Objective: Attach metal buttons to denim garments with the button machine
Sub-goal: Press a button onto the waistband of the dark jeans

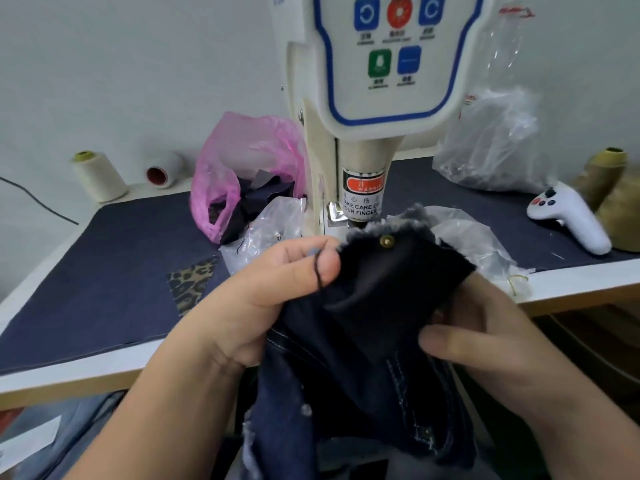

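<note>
We face the table point(86, 271), covered in dark cloth, with the button machine point(367, 133) rising at its back edge, its control panel overhead and its press head point(362, 199) pointing down just behind our work. A pink bag point(242, 174) sits left of the machine, clear bags point(491, 147) to its right, thread cones point(100, 176) at the back left corner, and a white handset point(568, 216) near the right edge.

We hold the denim point(374, 323) at the front edge, raised just in front of the press head. Our left hand point(263, 289) pinches its left edge between thumb and curled fingers; our right hand point(485, 344) grips it from the right, thumb on top, fingers hidden beneath. A brass button point(387, 241) already sits near the frayed top edge.

We judge this button set and under inspection. Next we likely need to shift the denim to the next button spot, or swap garments, keeping fingers clear of the press.
</note>
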Demonstrator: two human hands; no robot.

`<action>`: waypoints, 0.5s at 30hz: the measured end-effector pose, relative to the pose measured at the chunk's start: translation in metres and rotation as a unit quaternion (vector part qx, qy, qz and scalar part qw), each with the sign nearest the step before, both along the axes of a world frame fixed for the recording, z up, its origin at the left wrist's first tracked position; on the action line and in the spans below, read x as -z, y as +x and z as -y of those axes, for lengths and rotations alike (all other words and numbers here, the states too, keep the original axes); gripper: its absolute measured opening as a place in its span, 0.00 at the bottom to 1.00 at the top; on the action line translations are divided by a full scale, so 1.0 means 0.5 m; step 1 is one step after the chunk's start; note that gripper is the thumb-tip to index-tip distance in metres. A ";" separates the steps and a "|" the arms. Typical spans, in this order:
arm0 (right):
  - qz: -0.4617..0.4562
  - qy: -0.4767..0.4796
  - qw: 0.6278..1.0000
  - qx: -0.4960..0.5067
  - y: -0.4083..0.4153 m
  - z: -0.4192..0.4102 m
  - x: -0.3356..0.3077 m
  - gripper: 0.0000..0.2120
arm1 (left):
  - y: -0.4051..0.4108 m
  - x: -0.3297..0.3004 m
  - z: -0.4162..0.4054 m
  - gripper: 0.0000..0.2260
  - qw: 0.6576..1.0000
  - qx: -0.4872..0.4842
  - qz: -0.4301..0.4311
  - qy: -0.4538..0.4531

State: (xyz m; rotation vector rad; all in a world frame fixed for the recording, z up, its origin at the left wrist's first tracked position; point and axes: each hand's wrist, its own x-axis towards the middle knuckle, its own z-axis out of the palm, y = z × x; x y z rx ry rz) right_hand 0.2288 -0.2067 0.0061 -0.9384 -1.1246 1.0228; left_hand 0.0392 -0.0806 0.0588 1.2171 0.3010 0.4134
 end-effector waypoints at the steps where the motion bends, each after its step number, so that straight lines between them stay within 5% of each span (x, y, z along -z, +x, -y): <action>1: 0.001 0.031 1.000 -0.003 0.005 -0.005 -0.010 0.33 | -0.002 -0.003 0.000 0.36 1.000 0.009 0.019 -0.006; 4: 0.031 0.086 0.996 -0.004 0.007 -0.024 -0.032 0.31 | -0.002 -0.008 -0.002 0.20 0.999 -0.007 0.031 0.024; 8: 0.031 0.080 0.996 0.012 -0.010 -0.041 -0.038 0.18 | 0.004 -0.017 -0.003 0.27 0.997 -0.046 0.003 0.058; 11: 0.053 0.072 0.994 0.055 -0.010 -0.043 -0.042 0.17 | 0.004 -0.023 0.001 0.12 0.997 -0.039 -0.014 0.072; 15: 0.079 0.042 0.995 0.048 -0.007 -0.036 -0.051 0.16 | 0.001 -0.016 -0.005 0.12 0.992 -0.042 -0.042 0.108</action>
